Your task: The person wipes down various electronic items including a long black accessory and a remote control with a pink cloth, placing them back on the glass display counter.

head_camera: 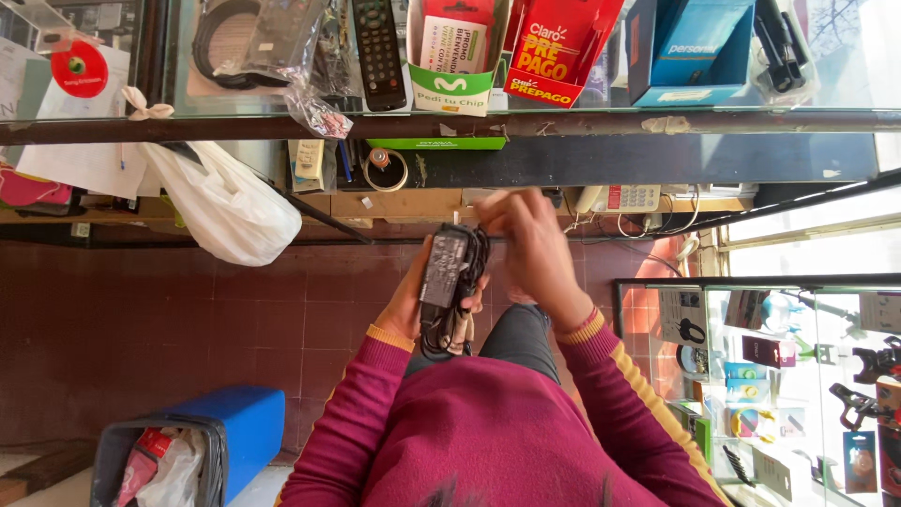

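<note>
A black power adapter brick (445, 266) with its black cord (477, 253) bundled around it sits in my left hand (410, 299), which grips it from below and the left. My right hand (531, 239) is at the top right of the adapter, fingers closed on the cord loops there. More cable hangs under the adapter near my lap (449, 333). Both arms wear maroon sleeves with yellow stripes.
A glass counter (563, 124) runs across the top, carrying a remote control (378, 42), card boxes and a blue box (690, 47). A white plastic bag (225, 207) hangs at left. A blue bin (230, 432) stands lower left. A glass display case (779, 376) stands right.
</note>
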